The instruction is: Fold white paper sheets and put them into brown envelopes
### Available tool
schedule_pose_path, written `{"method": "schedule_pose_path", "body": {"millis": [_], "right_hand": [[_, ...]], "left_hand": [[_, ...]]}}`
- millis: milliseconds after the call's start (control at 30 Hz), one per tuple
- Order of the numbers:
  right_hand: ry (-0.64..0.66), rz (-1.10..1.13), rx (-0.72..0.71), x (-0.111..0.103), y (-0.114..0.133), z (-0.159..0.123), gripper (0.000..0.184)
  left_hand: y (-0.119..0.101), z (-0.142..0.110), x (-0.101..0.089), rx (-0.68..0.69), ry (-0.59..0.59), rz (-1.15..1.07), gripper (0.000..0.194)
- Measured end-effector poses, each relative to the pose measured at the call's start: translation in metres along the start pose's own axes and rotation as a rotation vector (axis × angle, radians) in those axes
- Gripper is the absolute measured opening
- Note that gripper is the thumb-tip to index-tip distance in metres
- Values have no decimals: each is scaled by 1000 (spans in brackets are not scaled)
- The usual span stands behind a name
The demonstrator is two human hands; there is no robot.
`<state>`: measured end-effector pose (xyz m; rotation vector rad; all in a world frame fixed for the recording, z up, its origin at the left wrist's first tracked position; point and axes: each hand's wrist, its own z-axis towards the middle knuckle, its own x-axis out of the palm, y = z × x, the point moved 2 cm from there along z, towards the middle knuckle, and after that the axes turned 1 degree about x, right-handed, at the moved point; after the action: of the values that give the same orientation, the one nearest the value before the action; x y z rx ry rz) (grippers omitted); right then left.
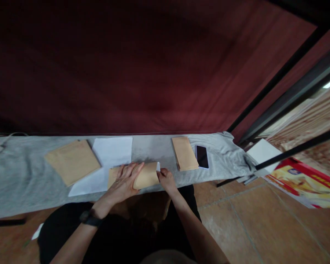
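A brown paper envelope [147, 176] lies crosswise at the front edge of the cloth-covered table. My left hand [125, 179] rests on its left part, fingers stretched out and palm down. At its right end my right hand [167, 179] is closed in a pinch on the edge. A sliver of white paper [158, 167] shows there, just above the right fingertips. Whether the fingers grip the paper too, I cannot tell. White sheets [112, 150] lie behind and left of my left hand, partly under a stack of larger brown envelopes [75, 161].
Right of my hands lie a small stack of narrow brown envelopes [184, 154] and a phone [202, 157]. The grey cloth [222, 157] covers the narrow table, against a dark red curtain [154, 73]. Black metal bars [277, 79] and a red-yellow box [305, 183] are at right.
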<state>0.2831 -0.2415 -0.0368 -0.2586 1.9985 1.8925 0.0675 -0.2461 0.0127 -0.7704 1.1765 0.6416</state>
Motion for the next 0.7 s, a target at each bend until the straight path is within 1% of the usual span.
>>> {"method": "schedule_pose_path", "body": {"millis": [133, 300, 500, 700], "right_hand": [[-1, 14, 30, 3, -4, 2, 24], [-17, 34, 34, -4, -5, -1, 29], [-38, 78, 26, -7, -7, -5, 17], [-44, 136, 16, -5, -10, -4, 18]], "left_hand": [[-5, 5, -2, 17, 11, 15, 100], [-4, 7, 0, 23, 16, 16, 97], [-4, 7, 1, 45, 32, 36, 99], [-3, 11, 1, 49, 15, 56, 98]]}}
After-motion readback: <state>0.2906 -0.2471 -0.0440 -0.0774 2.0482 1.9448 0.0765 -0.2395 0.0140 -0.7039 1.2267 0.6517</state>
